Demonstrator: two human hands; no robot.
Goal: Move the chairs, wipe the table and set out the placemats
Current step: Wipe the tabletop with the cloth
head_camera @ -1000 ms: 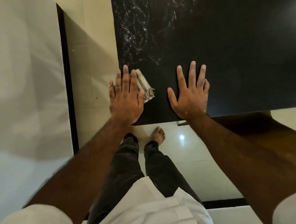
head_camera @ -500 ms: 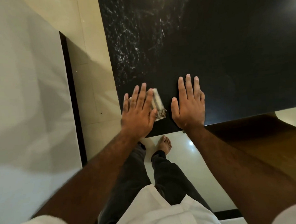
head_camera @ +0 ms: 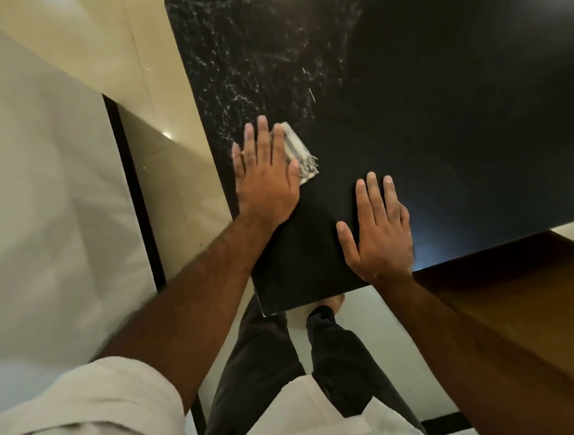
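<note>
A black table (head_camera: 439,109) fills the upper right, with pale streaks across its left part. My left hand (head_camera: 265,175) lies flat with straight fingers on a folded, striped wiping cloth (head_camera: 300,153), pressing it onto the table near the left edge. Most of the cloth is hidden under the palm; only its fringed right corner shows. My right hand (head_camera: 378,232) rests flat on the bare tabletop near the front edge, fingers straight, holding nothing. No chairs or placemats are in view.
A white wall (head_camera: 45,196) with a dark skirting strip (head_camera: 134,192) stands close on the left, with a narrow strip of cream floor tiles (head_camera: 173,176) between it and the table. A brown wooden surface (head_camera: 524,321) sits at the lower right. My legs stand at the table's corner.
My left hand has slid the cloth forward and away from the front edge along the table's left side. My right hand stays flat near the front edge. The view has shifted left.
</note>
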